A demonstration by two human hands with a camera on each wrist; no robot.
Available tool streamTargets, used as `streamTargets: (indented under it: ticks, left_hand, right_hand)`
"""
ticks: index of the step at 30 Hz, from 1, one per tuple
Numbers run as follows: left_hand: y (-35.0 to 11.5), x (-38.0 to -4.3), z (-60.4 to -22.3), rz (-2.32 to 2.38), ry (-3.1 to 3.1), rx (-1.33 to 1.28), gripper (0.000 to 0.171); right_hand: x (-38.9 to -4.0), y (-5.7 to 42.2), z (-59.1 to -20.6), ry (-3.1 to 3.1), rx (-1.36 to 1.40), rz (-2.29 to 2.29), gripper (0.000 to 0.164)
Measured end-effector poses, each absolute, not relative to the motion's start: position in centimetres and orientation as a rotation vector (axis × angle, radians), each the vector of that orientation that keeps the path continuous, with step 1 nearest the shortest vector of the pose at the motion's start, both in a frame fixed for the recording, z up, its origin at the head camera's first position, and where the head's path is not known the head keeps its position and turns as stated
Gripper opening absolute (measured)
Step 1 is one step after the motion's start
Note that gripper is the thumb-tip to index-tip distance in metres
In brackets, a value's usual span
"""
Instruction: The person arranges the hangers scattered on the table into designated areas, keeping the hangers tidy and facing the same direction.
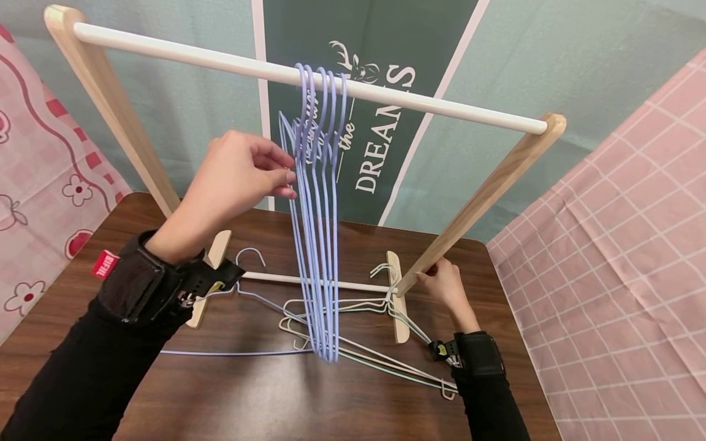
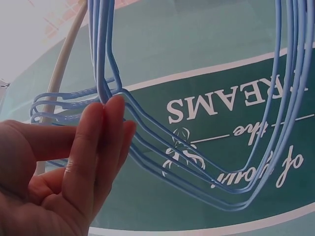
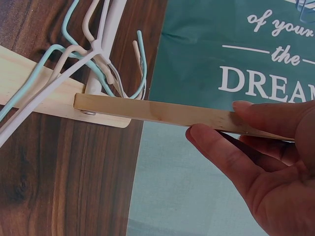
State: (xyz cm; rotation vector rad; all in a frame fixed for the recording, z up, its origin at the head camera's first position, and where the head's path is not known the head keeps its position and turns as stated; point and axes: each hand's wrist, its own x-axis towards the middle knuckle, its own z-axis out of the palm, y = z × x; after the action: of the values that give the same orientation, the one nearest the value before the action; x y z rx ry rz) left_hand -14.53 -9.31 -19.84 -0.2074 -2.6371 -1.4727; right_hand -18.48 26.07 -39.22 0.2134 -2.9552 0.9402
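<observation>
Several blue wire hangers hang bunched on the white rod of a small clothes rack. My left hand is at the left side of this bunch. In the left wrist view, the left hand's fingertips pinch a blue hanger just below its hook. My right hand holds the rack's right wooden post low down, near its foot. The right wrist view has the thumb and fingers of this hand on either side of the post.
Green and beige hangers lie by the rack's right foot, some over its lower bar. One blue hanger lies on the brown table at left. Behind hangs a green cloth with white lettering.
</observation>
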Motion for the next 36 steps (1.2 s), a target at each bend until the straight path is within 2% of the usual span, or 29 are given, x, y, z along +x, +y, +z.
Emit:
streamTargets:
  ticks: [11,21,36]
  left_hand:
    - [-10.1,-14.3,-20.5,-1.266,-2.672,-0.254,0.011]
    - [-11.2,-14.5,-21.5,-1.159,-2.716,-0.256,0.015]
    - [-13.2,-15.4,-24.3,-1.020,-2.908,-0.209,0.018]
  right_hand:
    - [-18.5,26.1,-39.3,-2.957,0.198,0.931,0.022]
    - [-18.5,26.2,-39.3,-2.954,0.207,0.916,0.022]
    - [-18.5,25.9,-39.2,-2.951,0.210,0.932,0.022]
